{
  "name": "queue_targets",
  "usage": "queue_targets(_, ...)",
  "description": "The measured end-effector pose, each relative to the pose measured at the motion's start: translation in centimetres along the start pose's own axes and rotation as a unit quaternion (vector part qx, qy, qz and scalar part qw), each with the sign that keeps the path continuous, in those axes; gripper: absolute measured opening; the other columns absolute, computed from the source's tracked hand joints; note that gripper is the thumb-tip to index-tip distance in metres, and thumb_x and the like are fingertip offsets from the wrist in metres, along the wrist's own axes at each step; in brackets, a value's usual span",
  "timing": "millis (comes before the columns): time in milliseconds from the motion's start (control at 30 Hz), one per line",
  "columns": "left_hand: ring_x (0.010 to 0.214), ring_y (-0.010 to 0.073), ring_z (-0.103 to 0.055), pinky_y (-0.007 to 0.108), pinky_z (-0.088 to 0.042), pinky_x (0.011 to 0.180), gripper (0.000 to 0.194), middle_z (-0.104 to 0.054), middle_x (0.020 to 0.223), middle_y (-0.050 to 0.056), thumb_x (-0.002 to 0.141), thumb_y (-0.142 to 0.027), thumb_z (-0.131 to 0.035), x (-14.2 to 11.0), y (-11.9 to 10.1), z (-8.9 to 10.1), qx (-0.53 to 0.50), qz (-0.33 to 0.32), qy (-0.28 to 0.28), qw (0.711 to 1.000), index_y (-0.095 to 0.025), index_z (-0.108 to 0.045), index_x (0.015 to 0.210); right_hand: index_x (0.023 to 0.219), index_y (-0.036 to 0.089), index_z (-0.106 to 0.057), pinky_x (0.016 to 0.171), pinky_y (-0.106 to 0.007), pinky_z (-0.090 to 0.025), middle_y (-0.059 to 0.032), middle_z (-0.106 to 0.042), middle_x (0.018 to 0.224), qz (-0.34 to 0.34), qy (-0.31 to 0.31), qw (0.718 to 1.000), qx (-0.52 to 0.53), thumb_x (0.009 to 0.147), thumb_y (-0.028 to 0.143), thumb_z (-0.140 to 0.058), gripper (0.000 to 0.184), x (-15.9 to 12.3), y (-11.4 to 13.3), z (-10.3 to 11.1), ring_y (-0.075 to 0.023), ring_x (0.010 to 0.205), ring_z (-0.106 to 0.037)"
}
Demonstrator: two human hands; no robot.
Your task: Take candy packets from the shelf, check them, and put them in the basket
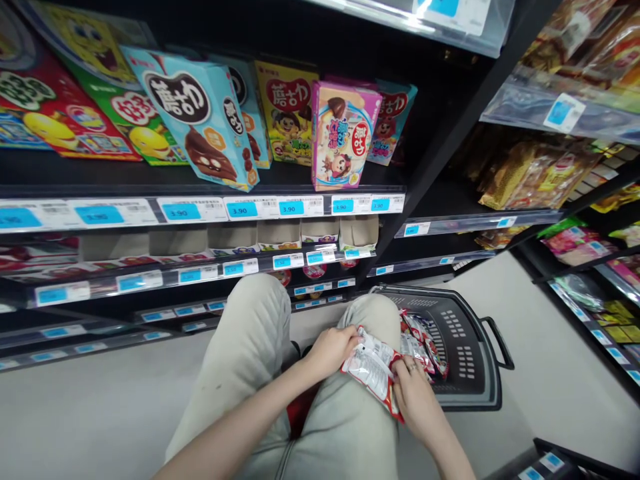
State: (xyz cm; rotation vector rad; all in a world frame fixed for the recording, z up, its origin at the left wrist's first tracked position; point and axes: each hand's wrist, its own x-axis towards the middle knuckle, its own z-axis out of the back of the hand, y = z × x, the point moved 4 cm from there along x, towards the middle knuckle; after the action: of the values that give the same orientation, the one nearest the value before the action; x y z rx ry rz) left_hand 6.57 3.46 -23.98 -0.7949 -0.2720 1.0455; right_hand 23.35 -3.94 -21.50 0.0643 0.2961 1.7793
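Observation:
A silver and red snack packet [369, 361] rests over my right knee, its printed back side turned up. My left hand [334, 351] pinches the packet's upper left edge between thumb and fingers. At the opposite end, my right hand [414, 393], with a ring on one finger, grips the right edge. Just beyond the knee stands a dark grey shopping basket [465, 397]. Inside it lie several red and silver packets [423, 343], partly hidden by my leg and right hand.
In front, a dark shelf holds a blue snack box [197, 117], a pink box [344, 137] and other upright boxes above price labels [243, 209]. Lower down are open cartons [280, 233]. Bagged goods [540, 177] fill the shelves at right. The basket's handle [500, 343] points right.

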Motion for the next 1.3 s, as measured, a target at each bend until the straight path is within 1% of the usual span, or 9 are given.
queue_targets(267,0.055,0.0116,-0.045,0.021,-0.031,0.054,0.026,-0.048,0.054,-0.003,0.082,-0.033,-0.039,0.5,1.2,-1.2,-0.217,0.013,-0.043,0.975,-0.017,-0.053,0.068,0.075,0.018,-0.050,0.069,-0.032,-0.041,-0.0082,-0.052,0.083,-0.033,-0.021,0.996,0.083,0.083,0.014,-0.034,0.018,0.6,-1.8,-2.0,-0.0210,0.079,-0.052)
queue_targets(433,0.052,0.0084,-0.038,0.020,-0.028,0.050,0.022,-0.044,0.055,-0.005,0.069,-0.036,-0.058,0.6,1.3,-2.0,-0.412,0.034,-0.008,0.911,-0.014,-0.053,0.067,0.072,0.020,-0.046,0.065,-0.031,-0.039,-0.0051,-0.052,0.077,-0.065,-0.081,0.983,0.150,0.085,0.022,-0.035,0.017,-0.1,-2.3,-3.1,-0.0197,0.073,-0.050)
queue_targets(533,0.051,0.0079,-0.039,0.019,-0.028,0.048,0.025,-0.045,0.056,-0.004,0.059,-0.034,-0.065,0.5,1.5,-2.3,-0.495,0.104,0.028,0.862,-0.014,-0.053,0.065,0.068,0.021,-0.043,0.062,-0.030,-0.038,-0.0022,-0.049,0.070,-0.098,-0.119,0.961,0.228,0.085,0.027,-0.036,0.020,-0.6,-2.6,-3.6,-0.0176,0.067,-0.048)
queue_targets(667,0.047,0.0080,-0.040,0.019,-0.029,0.044,0.028,-0.045,0.052,-0.005,0.056,-0.035,-0.066,0.1,1.8,-2.6,-0.574,0.191,0.057,0.795,-0.016,-0.045,0.060,0.078,0.021,-0.044,0.062,-0.029,-0.041,-0.0004,-0.049,0.073,-0.160,-0.182,0.899,0.364,0.078,0.032,-0.048,0.012,-1.5,-3.1,-4.0,-0.0164,0.068,-0.050)
queue_targets(900,0.047,0.0064,-0.039,0.018,-0.028,0.047,0.024,-0.049,0.049,-0.004,0.056,-0.027,-0.068,0.6,2.1,-1.8,-0.515,0.133,0.009,0.847,-0.012,-0.050,0.053,0.104,0.023,-0.036,0.067,-0.034,-0.048,-0.0026,-0.060,0.082,-0.237,-0.175,0.740,0.605,0.061,0.032,-0.069,0.055,-2.0,-2.2,-4.5,-0.0197,0.073,-0.060)
queue_targets(1000,0.050,0.0074,-0.043,0.019,-0.031,0.050,0.022,-0.052,0.053,-0.002,0.057,-0.025,-0.069,0.7,1.7,-1.5,-0.516,0.090,-0.015,0.852,-0.012,-0.051,0.054,0.119,0.023,-0.028,0.067,-0.035,-0.049,-0.0042,-0.063,0.087,-0.261,-0.206,0.703,0.629,0.062,0.034,-0.068,0.070,-1.8,-1.7,-4.2,-0.0209,0.076,-0.061)
queue_targets(1100,0.052,0.0081,-0.045,0.020,-0.033,0.052,0.023,-0.053,0.055,-0.002,0.058,-0.027,-0.069,0.6,1.4,-1.3,-0.519,0.071,-0.035,0.851,-0.012,-0.052,0.056,0.118,0.019,-0.039,0.072,-0.034,-0.048,-0.0077,-0.063,0.096,-0.266,-0.219,0.729,0.591,0.066,0.037,-0.063,0.060,-1.8,-1.5,-3.5,-0.0224,0.084,-0.060)
queue_targets(1200,0.055,0.0087,-0.047,0.020,-0.035,0.056,0.022,-0.055,0.058,-0.002,0.060,-0.027,-0.068,0.3,1.2,-0.9,-0.518,0.056,-0.069,0.851,-0.012,-0.052,0.057,0.090,0.015,-0.059,0.067,-0.030,-0.047,-0.0075,-0.066,0.085,-0.278,-0.202,0.792,0.504,0.070,0.041,-0.057,0.033,-2.1,-1.5,-2.8,-0.0217,0.076,-0.060)
queue_targets(1300,0.057,0.0093,-0.048,0.020,-0.036,0.056,0.022,-0.056,0.059,-0.001,0.059,-0.027,-0.069,0.1,0.8,-0.6,-0.517,0.052,-0.082,0.850,-0.013,-0.052,0.057,0.081,0.015,-0.062,0.060,-0.027,-0.045,-0.0055,-0.067,0.075,-0.293,-0.201,0.815,0.458,0.071,0.044,-0.056,0.031,-2.4,-1.7,-2.4,-0.0194,0.066,-0.058)
